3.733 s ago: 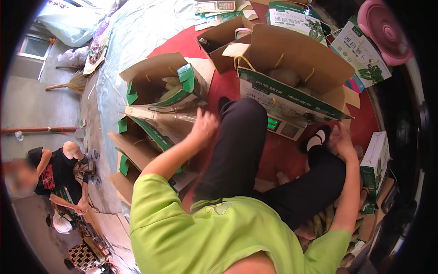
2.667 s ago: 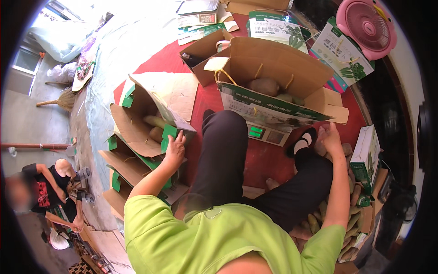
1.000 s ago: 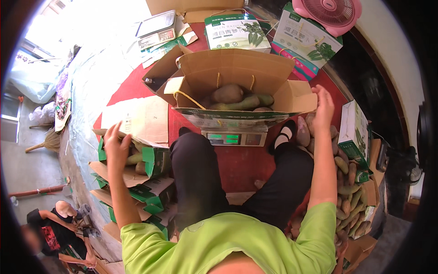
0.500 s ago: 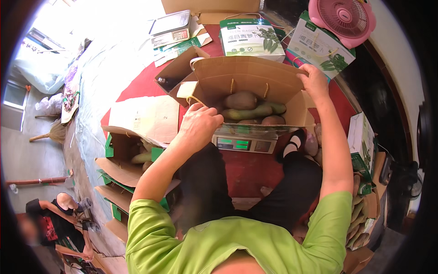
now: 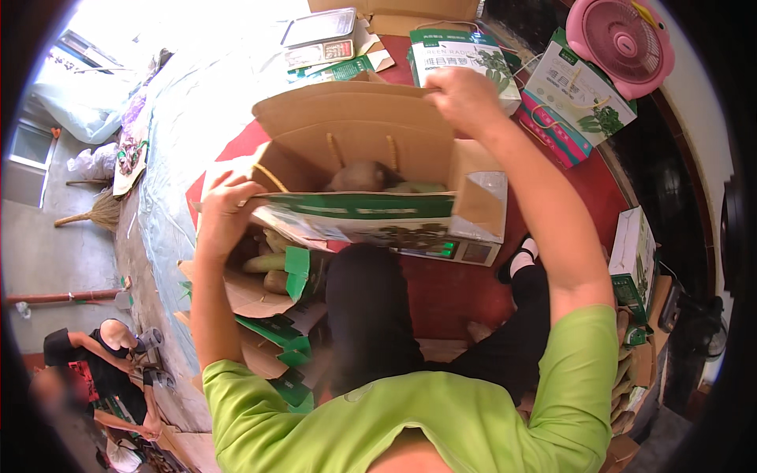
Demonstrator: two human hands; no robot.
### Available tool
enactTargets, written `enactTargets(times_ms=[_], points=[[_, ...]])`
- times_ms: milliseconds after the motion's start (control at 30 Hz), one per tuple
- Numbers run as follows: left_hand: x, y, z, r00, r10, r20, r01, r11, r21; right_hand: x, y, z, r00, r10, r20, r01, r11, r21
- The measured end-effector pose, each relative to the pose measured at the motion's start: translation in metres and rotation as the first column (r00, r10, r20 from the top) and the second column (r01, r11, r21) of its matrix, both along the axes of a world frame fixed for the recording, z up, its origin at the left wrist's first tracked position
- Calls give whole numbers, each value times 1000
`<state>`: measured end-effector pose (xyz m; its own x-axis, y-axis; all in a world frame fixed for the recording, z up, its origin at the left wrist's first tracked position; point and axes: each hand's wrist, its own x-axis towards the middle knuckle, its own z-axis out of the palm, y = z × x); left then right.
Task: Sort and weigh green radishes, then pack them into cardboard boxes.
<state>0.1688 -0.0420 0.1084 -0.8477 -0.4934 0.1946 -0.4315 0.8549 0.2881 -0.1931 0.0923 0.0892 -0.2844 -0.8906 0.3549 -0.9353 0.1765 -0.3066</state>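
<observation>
got the open carton (image 5: 359,206) mid-view, over the front of the digital scale (image 5: 477,251); from here i can't tell if it bears on it. my right hand (image 5: 465,98) is pinched closed on the top right corner of the carton's rear flap. my left hand (image 5: 230,206) has fingers bent tight at the front left corner, holding the edge as best i can tell. status: radishes (image 5: 359,176) are inside, how full i can't judge since the front wall hides the lower part. rear flap up, right side flap (image 5: 481,189) splayed outward, yellow rope handles (image 5: 393,152) loose on the inside wall; top not shut, by my read. scale readout lit green, too small to read. edges: left is tight, second carton (image 5: 252,296) with more radishes sits just beside my left forearm. rear right is tight too, a green-and-white produce box (image 5: 461,51) is close behind my right hand. near side, the left knee (image 5: 367,272) is against or just short of the front wall, can't tell. most room i see is rightward: red mat (image 5: 564,193) runs from the side flap toward the white-and-green box (image 5: 633,256), well apart.
</observation>
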Motion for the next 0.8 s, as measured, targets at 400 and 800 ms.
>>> enactTargets(times_ms=[400,800], points=[[101,-104,-38,926,270,264,-171,923,-345,132,-110,-115,960,37,278,-68,992,104],[120,-126,-104,783,505,363,-417,859,-297,86,-19,-152,857,-93,507,-78,948,307]])
